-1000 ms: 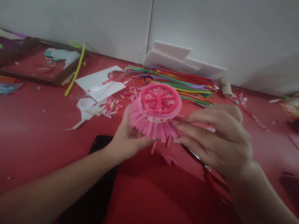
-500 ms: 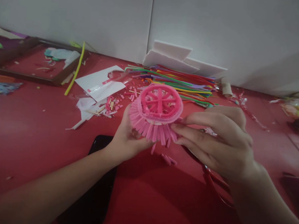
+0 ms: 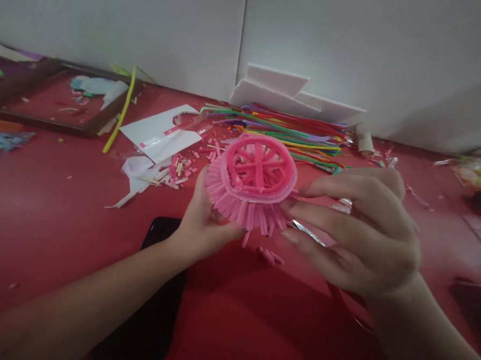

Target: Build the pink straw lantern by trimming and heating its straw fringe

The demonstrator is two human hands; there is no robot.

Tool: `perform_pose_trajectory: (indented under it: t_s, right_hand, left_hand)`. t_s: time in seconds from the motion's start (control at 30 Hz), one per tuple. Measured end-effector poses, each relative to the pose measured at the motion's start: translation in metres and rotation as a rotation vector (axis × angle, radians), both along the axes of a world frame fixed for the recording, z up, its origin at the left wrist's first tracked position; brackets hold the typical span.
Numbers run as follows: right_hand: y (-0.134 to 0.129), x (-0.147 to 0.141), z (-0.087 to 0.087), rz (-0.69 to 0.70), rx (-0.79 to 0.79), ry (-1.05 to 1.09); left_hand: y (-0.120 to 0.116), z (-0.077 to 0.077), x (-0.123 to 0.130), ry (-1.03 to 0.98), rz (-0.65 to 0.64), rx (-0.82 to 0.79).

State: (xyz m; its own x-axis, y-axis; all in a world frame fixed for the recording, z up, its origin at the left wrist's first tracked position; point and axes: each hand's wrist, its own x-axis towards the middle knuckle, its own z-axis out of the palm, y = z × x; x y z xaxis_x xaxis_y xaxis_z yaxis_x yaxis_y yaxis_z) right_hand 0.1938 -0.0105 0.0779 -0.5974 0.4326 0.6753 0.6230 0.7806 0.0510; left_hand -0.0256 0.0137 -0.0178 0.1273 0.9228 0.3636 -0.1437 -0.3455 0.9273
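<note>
My left hand is closed around the underside of a pink pipe-cleaner craft, its far fingers hidden behind it. The craft has a round, spoked darker pink top and a fringe of short light pink pieces hanging around its rim. At its right edge, my right hand has its fingers apart, with the fingertips close to or touching the fringe; I cannot tell which. Partly covered by that hand lie scissors with red handles. Several cut pink pieces rest on the red table below the craft.
A black phone lies under my left forearm. Behind the craft are colourful pipe cleaners, white foam boards and a cardboard tube. Pink scraps, white paper and a brown frame occupy the left side.
My right hand's fingers have spread and drawn slightly away from the fringe, uncovering more of the scissor blade. The craft has shifted and tilted slightly in my left hand.
</note>
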Motion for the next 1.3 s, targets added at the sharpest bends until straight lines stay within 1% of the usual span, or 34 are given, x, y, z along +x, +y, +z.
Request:
perform_pose_trajectory:
  t_s: [0.1, 0.27, 0.4, 0.47, 0.57, 0.67, 0.77, 0.97, 1.17, 1.23, 1.3]
  right_hand:
    - [-0.001, -0.005, -0.003, -0.054, -0.021, 0.013]
    - [0.0, -0.005, -0.008, -0.024, 0.015, 0.038]
    - [0.0, -0.004, -0.009, -0.035, 0.001, 0.021]
    - [0.0, -0.004, -0.009, -0.01, -0.001, 0.047]
    - [0.0, -0.004, -0.007, 0.023, -0.062, 0.106]
    - [0.0, -0.003, -0.006, -0.004, -0.093, 0.136]
    - [0.001, -0.001, -0.006, -0.024, -0.064, 0.109]
    - [0.007, -0.001, -0.012, 0.012, -0.032, 0.122]
    - [0.008, -0.002, -0.018, 0.038, 0.08, 0.124]
    - [0.006, -0.002, -0.017, 0.025, 0.061, 0.126]
    - [0.005, -0.001, -0.015, -0.024, 0.024, 0.115]
  left_hand:
    - [0.0, -0.001, -0.001, 0.021, 0.021, 0.025]
    - [-0.001, -0.002, -0.001, -0.006, -0.006, 0.026]
    - [-0.002, -0.001, 0.0, -0.017, -0.016, 0.01]
    - [-0.002, -0.001, -0.001, -0.023, -0.017, 0.002]
    - [-0.002, -0.002, -0.001, -0.03, -0.009, 0.001]
    - [-0.002, -0.003, -0.001, -0.03, -0.01, -0.003]
    - [-0.002, -0.004, -0.001, -0.031, -0.008, -0.01]
    - [-0.002, -0.003, 0.001, -0.051, -0.024, -0.001]
    - [-0.002, -0.002, 0.001, -0.102, -0.04, -0.077]
    - [-0.002, -0.004, 0.0, -0.107, -0.052, -0.086]
    - [-0.001, -0.006, -0.001, -0.095, -0.057, -0.072]
